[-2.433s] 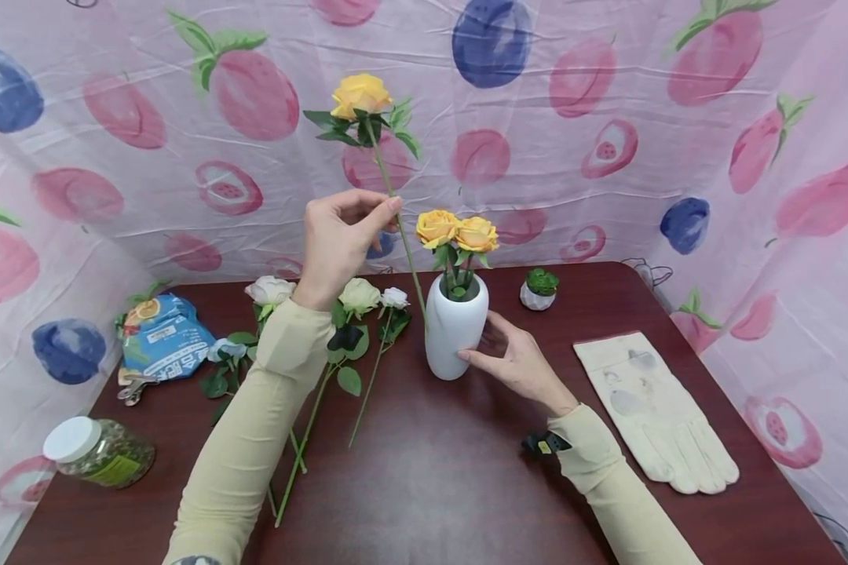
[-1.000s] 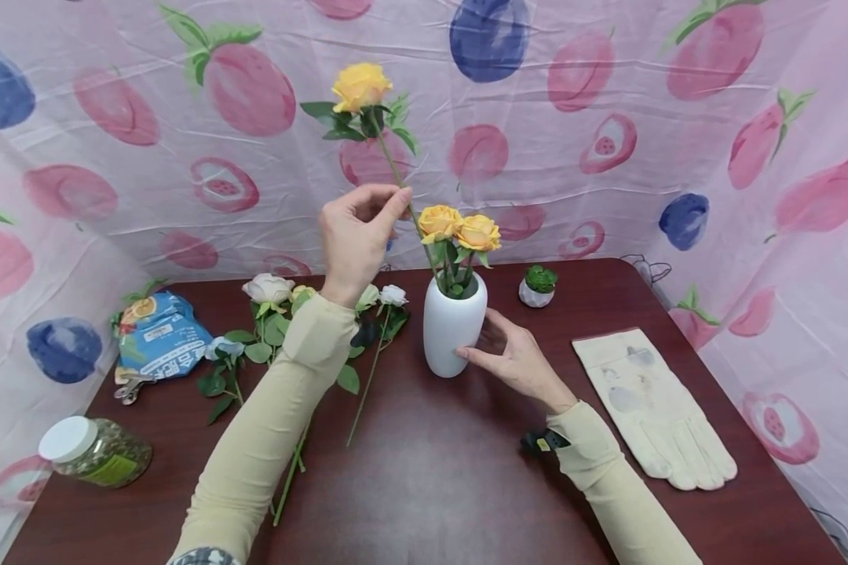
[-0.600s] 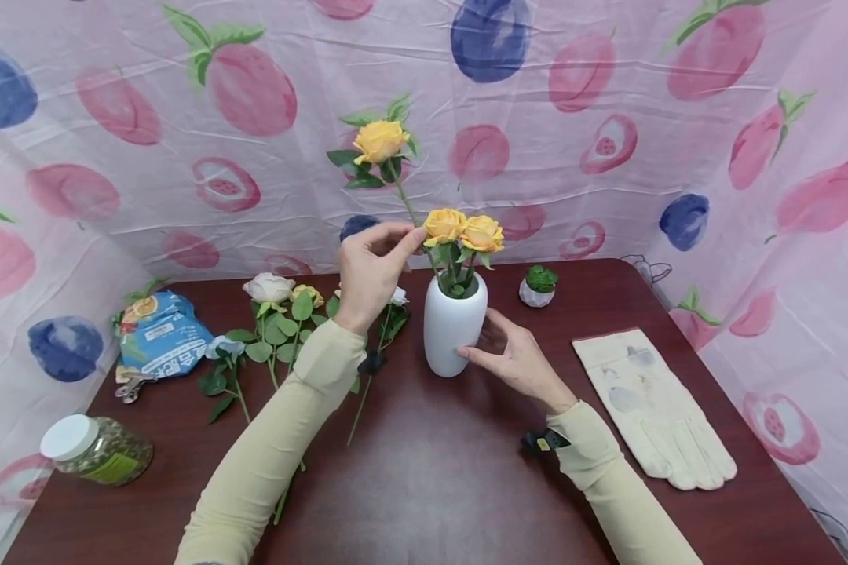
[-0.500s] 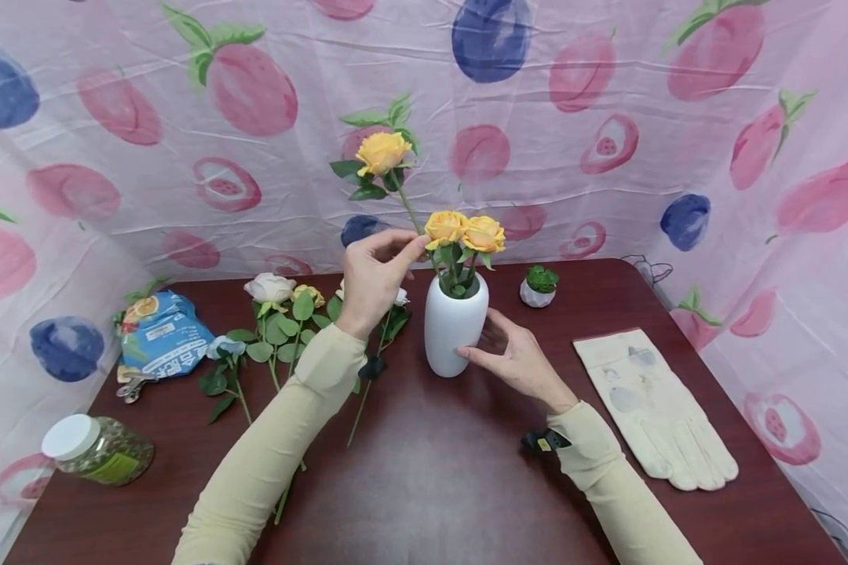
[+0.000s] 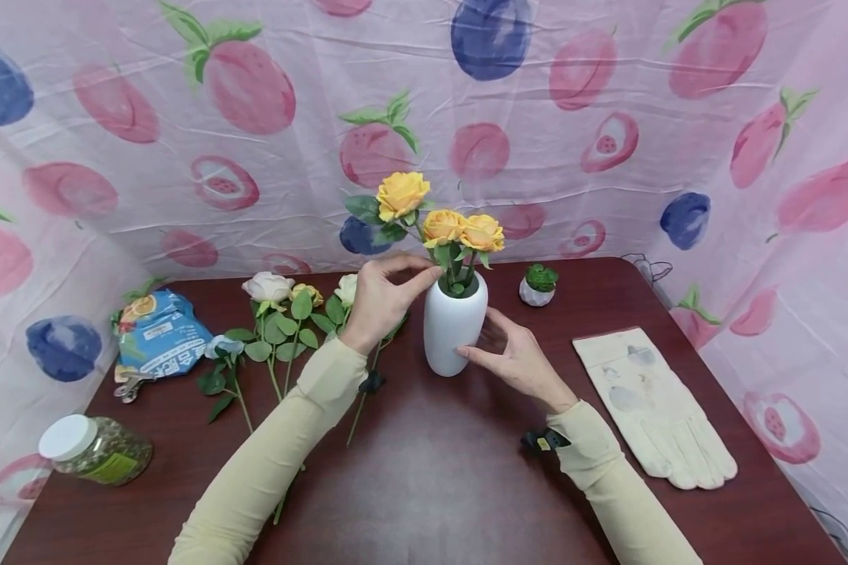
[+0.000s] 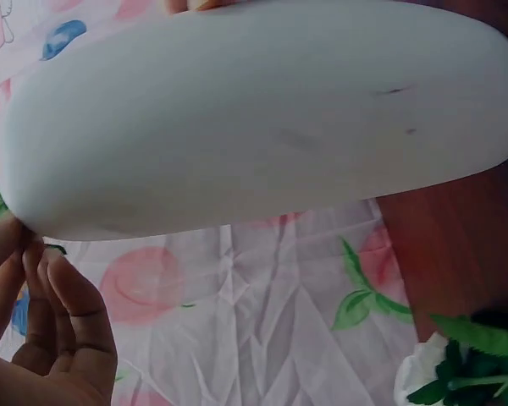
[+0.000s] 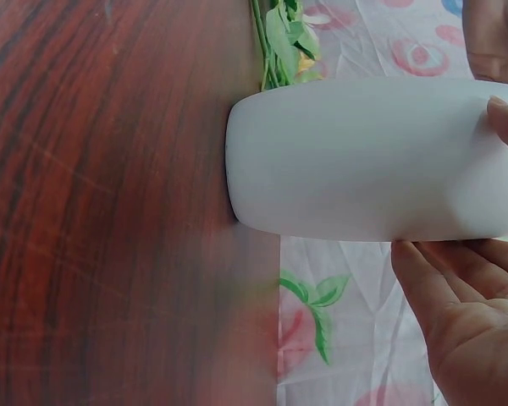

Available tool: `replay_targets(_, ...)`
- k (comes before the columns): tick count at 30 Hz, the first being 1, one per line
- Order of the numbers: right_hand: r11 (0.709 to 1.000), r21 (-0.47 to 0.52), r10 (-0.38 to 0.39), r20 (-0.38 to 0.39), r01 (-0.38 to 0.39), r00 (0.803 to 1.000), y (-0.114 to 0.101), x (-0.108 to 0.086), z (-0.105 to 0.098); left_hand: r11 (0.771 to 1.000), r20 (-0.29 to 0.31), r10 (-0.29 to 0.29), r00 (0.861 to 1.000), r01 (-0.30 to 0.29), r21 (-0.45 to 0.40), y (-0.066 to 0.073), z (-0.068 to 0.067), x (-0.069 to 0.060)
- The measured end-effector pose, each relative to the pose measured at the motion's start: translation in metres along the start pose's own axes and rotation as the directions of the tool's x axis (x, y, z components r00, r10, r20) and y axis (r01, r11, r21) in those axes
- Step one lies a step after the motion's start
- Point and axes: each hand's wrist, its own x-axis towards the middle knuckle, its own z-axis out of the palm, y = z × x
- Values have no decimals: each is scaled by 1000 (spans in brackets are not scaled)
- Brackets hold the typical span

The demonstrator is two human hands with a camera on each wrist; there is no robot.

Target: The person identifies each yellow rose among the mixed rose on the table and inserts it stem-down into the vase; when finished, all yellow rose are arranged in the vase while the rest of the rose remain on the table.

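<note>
Just above mid-frame, a ruffled yellow rose (image 5: 403,195) with dark green leaves leans, bloom toward upper left, stem slanting down rightward, pinched by the left hand's (image 5: 387,304) fingers near the rim of a vase (image 5: 451,333). Smooth, white and rounded, the vase stands upright, long axis vertical, the right hand's (image 5: 514,362) fingers clamped round its side.

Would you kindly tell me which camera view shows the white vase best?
The head view: it shows the white vase from mouth to base. The left wrist view shows its side close up, the right wrist view its side and base; neither shows its opening.
</note>
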Motion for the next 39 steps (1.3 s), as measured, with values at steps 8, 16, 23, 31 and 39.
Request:
replay_targets(8, 1000, -1, -5, -3, 5, 1000, 3, 0, 0, 992, -72, -14, 997, 5, -127, 2, 7, 1)
replay_targets(16, 1000, 9, -19, -3, 19, 1000, 4, 1, 3, 945, -98, -98, 990, 62, -321, 5, 12, 5)
replay_targets(23, 1000, 10, -13, -4, 13, 1000, 2, -1, 1, 942, -97, -128, 987, 90, -325, 2, 15, 2)
replay_targets(31, 1000, 6, -7, 3, 7, 1000, 4, -1, 2, 936, -145, -174, 974, 118, -330, -4, 22, -12)
replay_targets(39, 1000, 5, 1, 4, -1, 1000, 3, 0, 1, 931, -149, -182, 972, 122, -345, -8, 25, -17)
